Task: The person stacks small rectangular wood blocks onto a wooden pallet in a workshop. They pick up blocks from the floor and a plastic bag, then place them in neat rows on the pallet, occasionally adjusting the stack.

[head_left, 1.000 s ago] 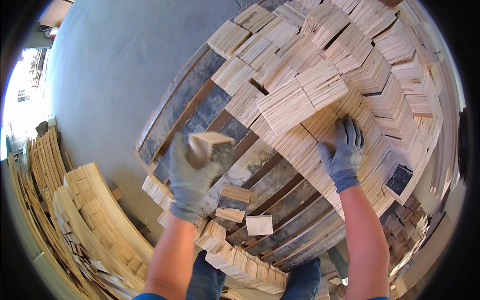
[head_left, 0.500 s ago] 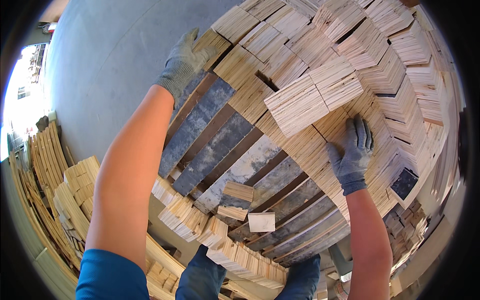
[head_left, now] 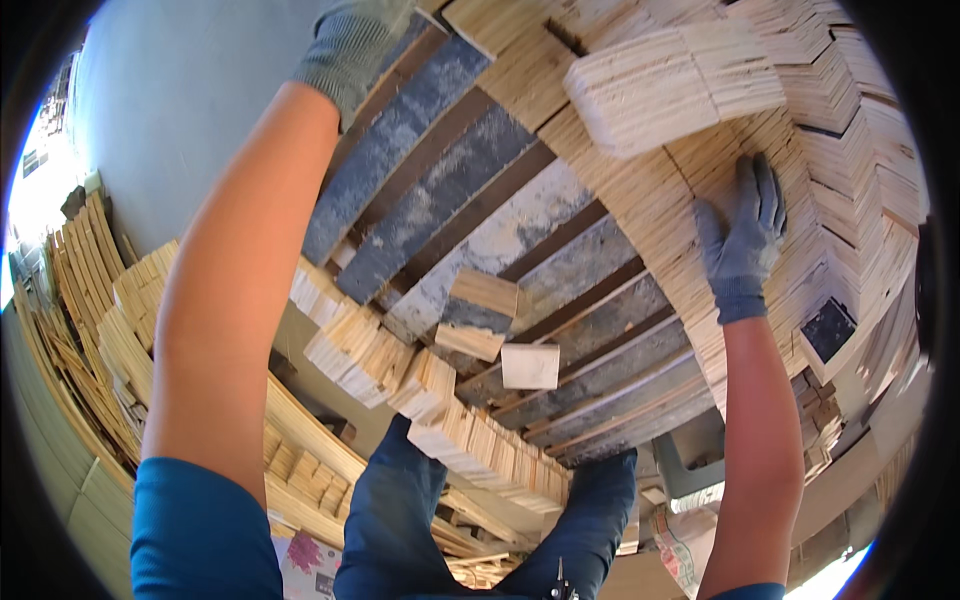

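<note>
My left hand (head_left: 350,50), in a grey knit glove, reaches to the top edge of the head view. Its fingers are cut off there, beside the far end of the pallet slats. My right hand (head_left: 742,235), gloved in grey too, lies with fingers stretched on the row of thin wooden pieces (head_left: 640,230) standing packed on edge. It grips nothing. Just beyond it, two paler bundles of wooden pieces (head_left: 670,85) rest on top of that row. Dark weathered slats (head_left: 450,190) of the pallet show between the row and my legs.
Two loose blocks, one striped (head_left: 478,315) and one pale (head_left: 530,366), lie on the slats. Another row of wooden pieces (head_left: 490,450) edges the pallet near my legs. Stacked wood (head_left: 850,150) rises at right; long strips (head_left: 85,270) lie at left. A grey-green crate (head_left: 690,465) stands lower right.
The view has shifted, so the pallet and stacks sit higher and my legs show more. My left hand has gone partly out of the top edge. My right hand still lies on the row.
</note>
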A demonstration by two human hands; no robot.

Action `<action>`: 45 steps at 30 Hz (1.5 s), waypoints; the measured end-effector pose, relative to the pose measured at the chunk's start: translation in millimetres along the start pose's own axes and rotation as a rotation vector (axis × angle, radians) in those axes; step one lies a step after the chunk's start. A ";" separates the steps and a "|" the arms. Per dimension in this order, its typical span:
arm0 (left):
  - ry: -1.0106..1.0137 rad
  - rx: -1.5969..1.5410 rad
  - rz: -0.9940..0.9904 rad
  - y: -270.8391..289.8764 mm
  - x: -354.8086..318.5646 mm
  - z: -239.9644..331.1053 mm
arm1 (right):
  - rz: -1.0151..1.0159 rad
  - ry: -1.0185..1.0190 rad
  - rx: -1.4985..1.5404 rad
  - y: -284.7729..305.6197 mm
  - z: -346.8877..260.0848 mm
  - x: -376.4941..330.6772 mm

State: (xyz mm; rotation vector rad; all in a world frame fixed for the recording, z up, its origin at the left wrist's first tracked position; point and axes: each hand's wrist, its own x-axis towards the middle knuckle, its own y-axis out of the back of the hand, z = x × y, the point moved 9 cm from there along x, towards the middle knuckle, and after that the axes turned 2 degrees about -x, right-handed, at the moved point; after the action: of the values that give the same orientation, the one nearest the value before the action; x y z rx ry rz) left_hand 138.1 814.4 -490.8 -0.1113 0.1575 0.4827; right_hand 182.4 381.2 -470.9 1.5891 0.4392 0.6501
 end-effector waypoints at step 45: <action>-0.018 0.220 0.159 -17.0 -130.0 63.1 | -0.020 -0.079 0.106 12.9 -5.1 11.0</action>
State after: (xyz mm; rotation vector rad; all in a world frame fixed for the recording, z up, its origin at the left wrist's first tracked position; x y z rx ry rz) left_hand 40.3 749.6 -404.7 0.1217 0.2021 0.6209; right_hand 186.4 390.4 -456.3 1.7031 0.4360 0.5546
